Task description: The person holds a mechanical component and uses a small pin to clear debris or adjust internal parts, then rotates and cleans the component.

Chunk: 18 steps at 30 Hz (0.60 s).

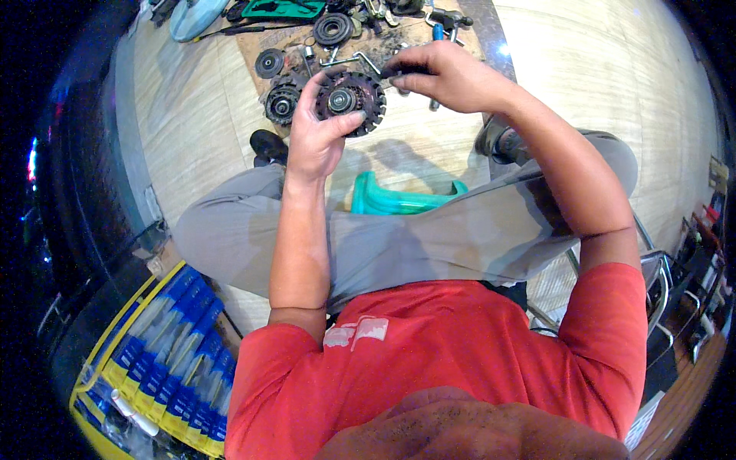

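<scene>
Now | left hand (316,142) grips dark, round, toothed metal wheel (372,100) | right of wheel: right hand (443,75), fingers bent, can't tell if holding anything

Brown sheet (252,48) on pale floor (613,84), dark disc (332,29), green tray (264,13)

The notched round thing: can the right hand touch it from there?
Probably yes. The right hand is close beside the notched round thing, and nothing seems to block the way. The left hand holds its left side, leaving the right edge free.
</scene>
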Tool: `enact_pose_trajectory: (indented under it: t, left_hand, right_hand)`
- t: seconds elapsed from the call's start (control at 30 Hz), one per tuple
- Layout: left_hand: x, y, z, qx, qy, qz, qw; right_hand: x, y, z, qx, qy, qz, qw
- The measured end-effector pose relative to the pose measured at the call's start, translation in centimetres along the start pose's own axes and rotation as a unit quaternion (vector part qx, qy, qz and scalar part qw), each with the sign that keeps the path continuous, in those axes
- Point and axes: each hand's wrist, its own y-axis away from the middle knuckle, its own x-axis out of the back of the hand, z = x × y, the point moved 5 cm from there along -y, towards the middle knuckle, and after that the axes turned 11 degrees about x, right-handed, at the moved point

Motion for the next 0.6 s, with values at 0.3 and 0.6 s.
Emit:
enact_pose_trajectory:
  t: [0.3, 0.6]
  left_hand:
    - [1.7, -0.6, 0.9, -0.072, 0.142, 0.067, 0.985]
    - [2.1, -0.5, 1.1, -0.128, 0.115, 0.121, 0.978]
  right_hand:
    - [0.0, 1.1, -3.7, 0.082, 0.047, -0.060, 0.994]
    - [-1.4, 1.4, -2.9, 0.069, 0.028, -0.016, 0.997]
